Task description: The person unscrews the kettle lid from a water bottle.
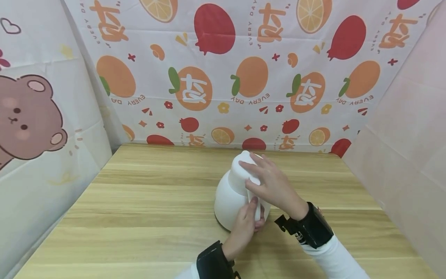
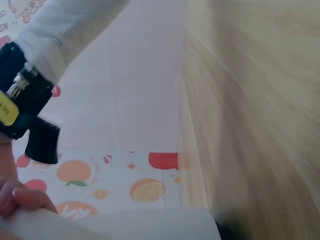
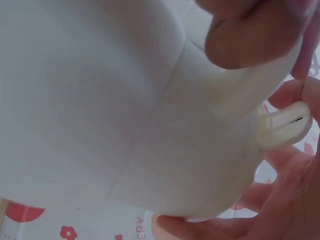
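Note:
A white thermal jug (image 1: 228, 203) with a rounded body stands on the wooden table, its handle turned towards the person. My left hand (image 1: 244, 221) grips the handle (image 1: 258, 213), thumb along its upper part. Over the top, my right hand (image 1: 273, 184) holds the white lid (image 1: 240, 170) with spread, bent fingers. Close up in the right wrist view, the right hand's fingers (image 3: 225, 225) lie round the lid, next to a small protruding tab (image 3: 287, 125). Part of the jug's right side is hidden by the hands.
The wooden table (image 1: 139, 209) stretches out on both sides of the jug. A fruit-print cloth (image 1: 223, 85) hangs behind it, a bear-print cloth (image 1: 31, 116) at the left and a pale cloth (image 1: 407, 147) at the right.

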Demonstrator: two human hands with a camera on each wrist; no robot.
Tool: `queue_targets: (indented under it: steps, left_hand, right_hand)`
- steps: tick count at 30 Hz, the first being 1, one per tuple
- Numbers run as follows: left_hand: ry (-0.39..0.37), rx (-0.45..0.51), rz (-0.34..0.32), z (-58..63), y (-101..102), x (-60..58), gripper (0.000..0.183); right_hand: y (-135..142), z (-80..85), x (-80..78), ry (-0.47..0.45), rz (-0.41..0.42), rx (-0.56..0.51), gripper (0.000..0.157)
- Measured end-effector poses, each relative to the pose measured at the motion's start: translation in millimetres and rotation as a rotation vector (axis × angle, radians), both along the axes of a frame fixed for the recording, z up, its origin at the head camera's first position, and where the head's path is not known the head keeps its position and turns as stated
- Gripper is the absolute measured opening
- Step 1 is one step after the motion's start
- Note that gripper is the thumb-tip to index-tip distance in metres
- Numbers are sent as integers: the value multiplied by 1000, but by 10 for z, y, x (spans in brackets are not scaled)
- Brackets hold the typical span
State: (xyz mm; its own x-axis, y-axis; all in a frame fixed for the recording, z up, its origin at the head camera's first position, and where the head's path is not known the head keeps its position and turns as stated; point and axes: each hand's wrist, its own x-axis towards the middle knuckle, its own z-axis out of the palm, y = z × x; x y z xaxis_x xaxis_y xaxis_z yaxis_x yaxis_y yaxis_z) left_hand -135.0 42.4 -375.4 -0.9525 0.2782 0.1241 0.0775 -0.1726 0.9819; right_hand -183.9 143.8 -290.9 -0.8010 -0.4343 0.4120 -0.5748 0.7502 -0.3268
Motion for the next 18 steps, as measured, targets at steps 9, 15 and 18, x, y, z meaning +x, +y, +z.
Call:
queue_targets:
  steps: [9,15,18]
  left_hand:
    - [8,-2,34,-12,47,9,62]
    - [5,-23,51,4,70,20,61]
    - [9,-37,63,0,77,22,61]
  right_hand:
    - [37,37,-25,27,41,28,46]
    - [88,36,-37,11,73,31,46]
    - [115,30,-51,6,115,11,46]
